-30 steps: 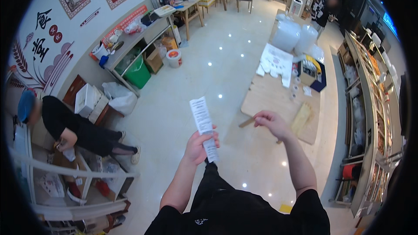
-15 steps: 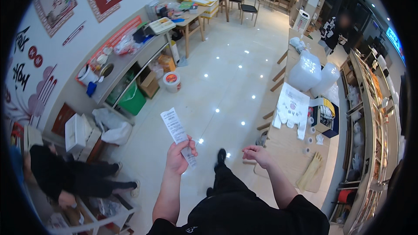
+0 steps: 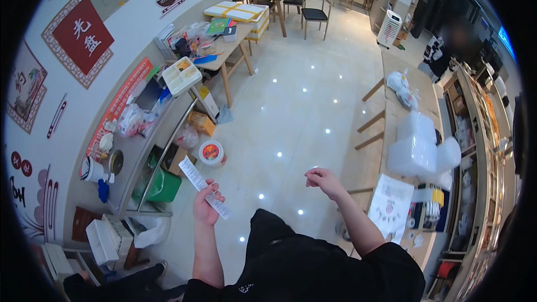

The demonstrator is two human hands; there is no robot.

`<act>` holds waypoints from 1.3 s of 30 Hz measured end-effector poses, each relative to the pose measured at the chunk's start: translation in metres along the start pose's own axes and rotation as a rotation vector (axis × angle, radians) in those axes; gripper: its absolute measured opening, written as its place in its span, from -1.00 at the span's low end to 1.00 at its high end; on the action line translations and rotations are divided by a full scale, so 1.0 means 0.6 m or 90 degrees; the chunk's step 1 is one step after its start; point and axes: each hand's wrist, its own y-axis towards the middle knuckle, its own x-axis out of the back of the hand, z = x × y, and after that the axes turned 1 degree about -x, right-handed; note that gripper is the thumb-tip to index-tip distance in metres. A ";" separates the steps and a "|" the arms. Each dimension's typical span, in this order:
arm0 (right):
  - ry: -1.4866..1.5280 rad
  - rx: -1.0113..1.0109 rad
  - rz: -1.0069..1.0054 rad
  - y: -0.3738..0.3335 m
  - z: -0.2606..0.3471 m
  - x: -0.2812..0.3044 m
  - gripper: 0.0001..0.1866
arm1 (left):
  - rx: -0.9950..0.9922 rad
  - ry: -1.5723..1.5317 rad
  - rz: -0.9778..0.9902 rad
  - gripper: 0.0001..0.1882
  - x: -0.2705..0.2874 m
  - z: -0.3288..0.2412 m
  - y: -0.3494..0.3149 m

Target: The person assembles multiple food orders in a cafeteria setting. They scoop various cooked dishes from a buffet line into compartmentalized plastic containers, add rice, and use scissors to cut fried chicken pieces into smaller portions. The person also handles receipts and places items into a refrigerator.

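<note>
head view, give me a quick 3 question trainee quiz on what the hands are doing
1. True or false: the left hand holds a long paper receipt.
2. What does the right hand hold? A) a white bag B) a green bin C) nothing that can be made out
3. Fill in: beyond the receipt, a round red and white ____ stands on the floor by the steel counter.

Key: 1 true. 2 C, the fingers are curled in the air, apart from the wooden counter. 3 bucket.
</note>
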 end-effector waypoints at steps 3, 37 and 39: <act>-0.039 -0.005 0.037 0.183 0.076 0.021 -0.79 | -0.016 0.023 -0.038 -0.68 -0.003 -0.039 0.193; -0.173 -0.058 -0.422 1.744 0.796 0.767 -0.82 | -0.222 0.157 -0.377 -0.47 -0.511 -0.072 2.683; -0.173 -0.076 -0.397 1.849 0.856 0.789 -0.79 | -0.258 0.202 -0.450 -0.40 -0.509 -0.066 2.714</act>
